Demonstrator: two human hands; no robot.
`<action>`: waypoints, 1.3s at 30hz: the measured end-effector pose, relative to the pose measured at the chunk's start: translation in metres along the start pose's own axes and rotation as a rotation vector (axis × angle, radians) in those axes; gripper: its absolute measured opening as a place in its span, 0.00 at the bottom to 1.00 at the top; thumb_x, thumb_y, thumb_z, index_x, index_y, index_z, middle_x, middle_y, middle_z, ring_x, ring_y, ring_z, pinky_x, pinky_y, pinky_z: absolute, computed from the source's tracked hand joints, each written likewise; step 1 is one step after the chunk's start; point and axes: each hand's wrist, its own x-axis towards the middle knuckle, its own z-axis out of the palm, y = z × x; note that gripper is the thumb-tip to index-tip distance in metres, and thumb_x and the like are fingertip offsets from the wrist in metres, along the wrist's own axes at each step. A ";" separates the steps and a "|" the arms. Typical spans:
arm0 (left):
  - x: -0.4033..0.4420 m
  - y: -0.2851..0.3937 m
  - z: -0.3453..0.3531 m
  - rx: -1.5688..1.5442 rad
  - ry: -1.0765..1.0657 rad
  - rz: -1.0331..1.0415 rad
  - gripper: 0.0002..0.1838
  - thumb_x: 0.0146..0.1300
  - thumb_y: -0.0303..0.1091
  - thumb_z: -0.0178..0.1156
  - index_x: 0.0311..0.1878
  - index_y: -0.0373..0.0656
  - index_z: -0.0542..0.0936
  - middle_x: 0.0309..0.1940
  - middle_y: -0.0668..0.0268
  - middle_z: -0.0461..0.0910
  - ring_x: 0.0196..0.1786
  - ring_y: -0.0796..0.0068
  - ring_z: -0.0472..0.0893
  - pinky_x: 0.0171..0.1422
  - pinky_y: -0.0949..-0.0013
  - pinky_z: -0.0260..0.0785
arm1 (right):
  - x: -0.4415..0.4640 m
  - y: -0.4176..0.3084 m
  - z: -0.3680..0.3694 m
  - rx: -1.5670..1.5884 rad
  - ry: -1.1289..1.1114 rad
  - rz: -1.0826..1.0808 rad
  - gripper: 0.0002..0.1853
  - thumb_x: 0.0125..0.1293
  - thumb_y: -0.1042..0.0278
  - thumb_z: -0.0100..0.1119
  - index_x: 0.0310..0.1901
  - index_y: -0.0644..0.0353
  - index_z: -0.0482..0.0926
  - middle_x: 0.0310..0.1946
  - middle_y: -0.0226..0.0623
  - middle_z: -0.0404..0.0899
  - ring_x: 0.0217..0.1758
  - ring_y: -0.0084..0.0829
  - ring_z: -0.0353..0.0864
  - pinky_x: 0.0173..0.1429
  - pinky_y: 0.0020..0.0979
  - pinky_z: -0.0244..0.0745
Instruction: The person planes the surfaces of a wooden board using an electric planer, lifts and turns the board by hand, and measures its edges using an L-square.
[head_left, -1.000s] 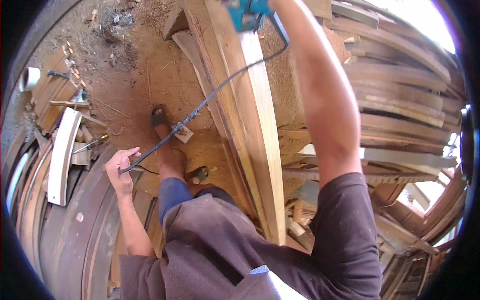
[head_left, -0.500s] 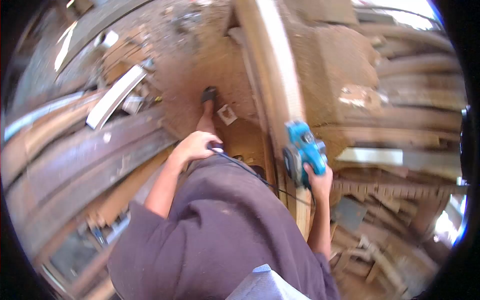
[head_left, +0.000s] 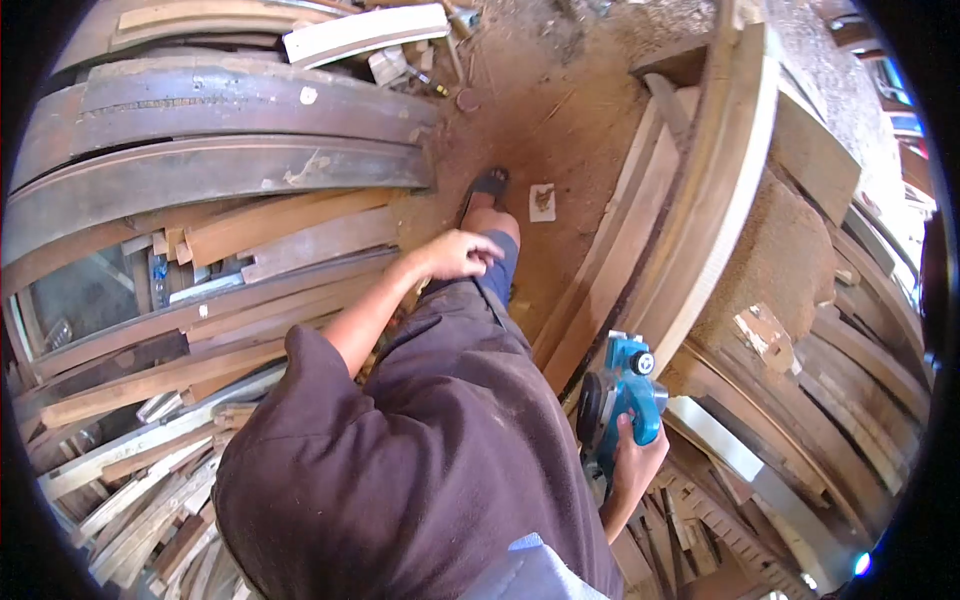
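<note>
My right hand [head_left: 640, 462] grips the rear handle of a teal electric hand planer [head_left: 628, 385]. The planer is beside the near end of a long pale timber beam [head_left: 715, 200]; whether it touches the wood I cannot tell. My left hand [head_left: 462, 255] is in front of my thigh with its fingers loosely curled. A thin dark power cord [head_left: 494, 305] runs down from those fingers along my clothing, and its lower part is hidden.
Stacked boards and long beams [head_left: 230, 170] fill the left side. Wood offcuts [head_left: 170, 520] lie in a heap at the lower left. A sawdust mound [head_left: 775, 250] and more planks [head_left: 850, 390] are at the right. A small white piece [head_left: 542, 203] lies on the dirt floor.
The view has turned, so the beam now slants toward the upper right. My right hand and the planer are lower in view, nearer my body. My left hand has shifted right and up in view.
</note>
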 end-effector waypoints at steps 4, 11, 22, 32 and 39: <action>0.011 -0.071 -0.043 0.058 0.131 -0.096 0.23 0.74 0.41 0.66 0.69 0.48 0.87 0.62 0.54 0.89 0.64 0.59 0.87 0.71 0.57 0.77 | 0.043 -0.071 0.039 -0.094 -0.130 -0.039 0.17 0.66 0.68 0.77 0.51 0.70 0.87 0.39 0.36 0.89 0.43 0.27 0.84 0.54 0.34 0.79; -0.011 -0.167 -0.061 0.070 0.119 -0.395 0.22 0.77 0.44 0.59 0.69 0.49 0.87 0.62 0.51 0.88 0.65 0.50 0.86 0.70 0.54 0.77 | 0.102 -0.164 0.106 -0.174 -0.281 -0.112 0.21 0.68 0.62 0.78 0.56 0.68 0.87 0.42 0.42 0.91 0.47 0.32 0.88 0.58 0.37 0.80; 0.174 -0.340 -0.128 0.214 0.566 -0.586 0.28 0.77 0.46 0.64 0.74 0.44 0.80 0.62 0.47 0.88 0.65 0.53 0.87 0.71 0.54 0.77 | 0.156 -0.128 0.158 -0.047 -0.335 0.106 0.20 0.70 0.62 0.78 0.55 0.67 0.85 0.39 0.29 0.86 0.42 0.22 0.79 0.51 0.29 0.76; 0.347 -0.473 -0.202 -0.285 0.907 -0.834 0.29 0.72 0.55 0.71 0.61 0.38 0.84 0.41 0.54 0.92 0.32 0.61 0.92 0.41 0.56 0.84 | 0.189 -0.045 0.181 -0.078 -0.327 0.492 0.16 0.68 0.64 0.80 0.49 0.64 0.85 0.33 0.23 0.82 0.37 0.17 0.74 0.44 0.26 0.74; 0.213 -0.401 -0.088 0.404 1.087 -0.627 0.19 0.82 0.44 0.51 0.48 0.37 0.84 0.43 0.43 0.88 0.47 0.34 0.87 0.57 0.38 0.77 | 0.167 -0.013 0.166 0.031 -0.303 0.292 0.17 0.69 0.63 0.79 0.52 0.64 0.86 0.39 0.28 0.86 0.41 0.21 0.77 0.50 0.30 0.77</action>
